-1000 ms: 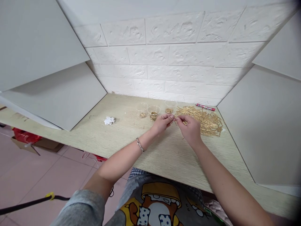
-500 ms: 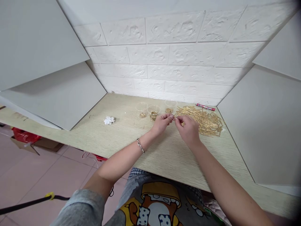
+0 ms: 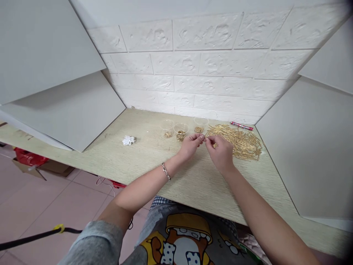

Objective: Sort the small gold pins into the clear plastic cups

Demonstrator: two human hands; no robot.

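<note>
My left hand [image 3: 191, 146] and my right hand [image 3: 221, 151] meet above the table, thumbs and fingertips pinched close together. Between them is something small, mostly covered by the fingers, so its kind does not show. Just behind and right of my right hand spreads a heap of thin gold-coloured metal rods [image 3: 242, 141]. Beyond my left hand stands a clear plastic cup [image 3: 181, 129] with small gold-coloured pieces in it. Two more clear cups, one on the left [image 3: 167, 125] and one on the right [image 3: 201, 120], hold small gold-coloured parts as well.
A crumpled white tissue [image 3: 128, 140] lies on the wooden table [image 3: 132, 165], left of the cups. A red patterned tube [image 3: 241, 126] rests behind the rods by the white brick-pattern wall [image 3: 204, 62]. Grey-white boards stand on the left [image 3: 68, 106] and right [image 3: 309, 147].
Almost nothing differs. Both hands keep the same pinch at the same place, and the view has shifted very slightly.
</note>
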